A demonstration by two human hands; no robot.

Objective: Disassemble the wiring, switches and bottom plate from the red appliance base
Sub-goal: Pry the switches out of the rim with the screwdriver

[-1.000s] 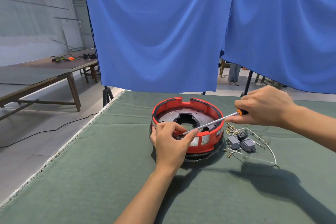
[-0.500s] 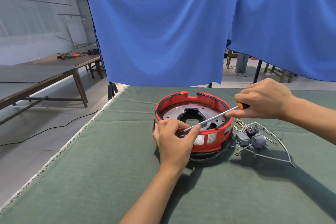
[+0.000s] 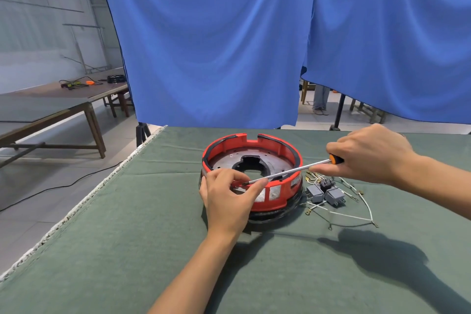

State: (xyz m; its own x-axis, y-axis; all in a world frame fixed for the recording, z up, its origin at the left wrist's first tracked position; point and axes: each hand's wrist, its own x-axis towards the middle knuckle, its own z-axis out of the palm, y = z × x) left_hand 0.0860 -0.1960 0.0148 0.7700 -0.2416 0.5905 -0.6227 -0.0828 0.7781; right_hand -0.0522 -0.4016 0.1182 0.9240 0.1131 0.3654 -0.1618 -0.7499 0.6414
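Note:
The red appliance base (image 3: pixel 283 192) sits upside down on the green cloth, with its grey metal bottom plate (image 3: pixel 224 162) showing inside the ring. My right hand (image 3: pixel 369 153) grips the orange handle of a screwdriver (image 3: pixel 288 172), whose steel shaft slants down to the near left rim. My left hand (image 3: pixel 228 195) is over that rim, its fingers pinching around the screwdriver tip. Two grey switches (image 3: pixel 325 195) with white wires (image 3: pixel 356 216) lie loose on the cloth to the right of the base.
The green-covered table (image 3: pixel 127 237) has its left edge running diagonally toward me. Blue curtains (image 3: pixel 216 46) hang behind the table. A wooden bench with cables (image 3: pixel 76 83) stands at the far left. A person's legs (image 3: pixel 319 100) show beyond the curtain gap.
The view has shifted a little. Both hands stay at the base, the screwdriver tip still at the near left rim under my left fingers.

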